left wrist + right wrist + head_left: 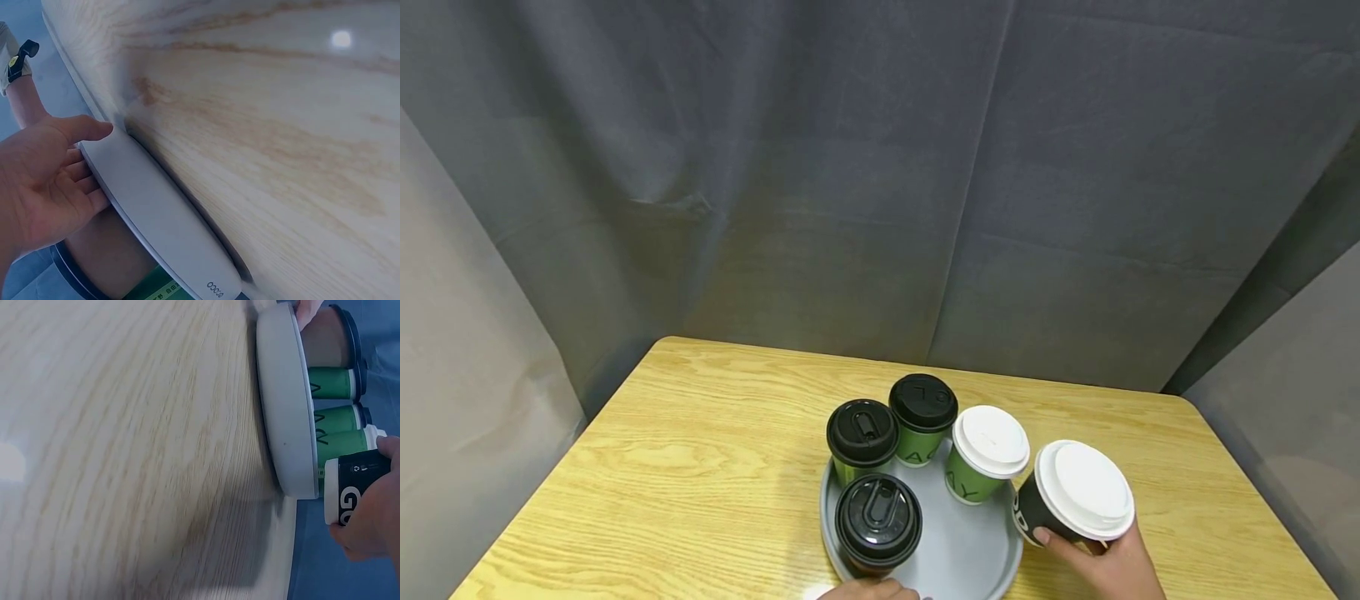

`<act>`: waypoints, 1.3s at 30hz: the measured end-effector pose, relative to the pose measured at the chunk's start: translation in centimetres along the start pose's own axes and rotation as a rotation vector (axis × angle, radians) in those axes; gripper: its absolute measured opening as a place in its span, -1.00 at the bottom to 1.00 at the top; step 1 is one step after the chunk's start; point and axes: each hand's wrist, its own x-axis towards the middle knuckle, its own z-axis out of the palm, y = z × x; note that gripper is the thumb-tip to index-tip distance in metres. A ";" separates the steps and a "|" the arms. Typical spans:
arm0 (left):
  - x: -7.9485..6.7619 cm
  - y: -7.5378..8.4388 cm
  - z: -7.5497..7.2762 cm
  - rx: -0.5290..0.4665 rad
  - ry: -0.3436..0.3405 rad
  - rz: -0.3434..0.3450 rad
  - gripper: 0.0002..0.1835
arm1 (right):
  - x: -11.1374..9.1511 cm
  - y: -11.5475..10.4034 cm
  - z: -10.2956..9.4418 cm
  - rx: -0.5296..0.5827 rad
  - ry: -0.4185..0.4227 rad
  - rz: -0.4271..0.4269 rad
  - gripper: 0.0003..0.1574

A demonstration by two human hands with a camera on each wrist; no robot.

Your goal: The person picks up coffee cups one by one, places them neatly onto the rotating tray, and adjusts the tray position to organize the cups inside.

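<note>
My right hand [1112, 560] grips a black paper cup [1047, 508] with a white lid [1086, 490] and white lettering. In the right wrist view the cup's base is raised off the table, just above rim height beside the round grey tray [287, 406]. At the tray's near edge, my left hand [47, 175] grips the rim, thumb along the outer wall. On the tray stand a green cup [970, 479] with a white lid, two green cups with black lids [923, 402] [862, 432], and a brown cup [325, 337] with a glossy black lid [878, 521].
A light wood-grain table [700, 467] carries the tray near its front edge. Grey cloth [865, 183] hangs behind it, with pale panels [467, 375] on both sides. The standing cups crowd the tray's left and far parts.
</note>
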 end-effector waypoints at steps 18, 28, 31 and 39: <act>-0.1 0.2 0.3 -0.003 0.054 -0.011 -0.91 | -1.7 -1.2 1.8 0.330 -0.081 -0.138 0.07; 0.0 0.3 0.8 0.123 0.065 0.010 -0.61 | -2.1 -1.4 2.5 0.213 -0.085 -0.089 0.04; 0.1 0.5 0.8 0.156 0.055 0.008 -0.58 | -2.2 -1.5 2.8 0.186 -0.075 -0.088 0.06; 0.4 1.2 0.4 -0.001 0.109 -0.109 -0.83 | -2.3 -1.7 3.4 0.065 -0.085 -0.006 0.04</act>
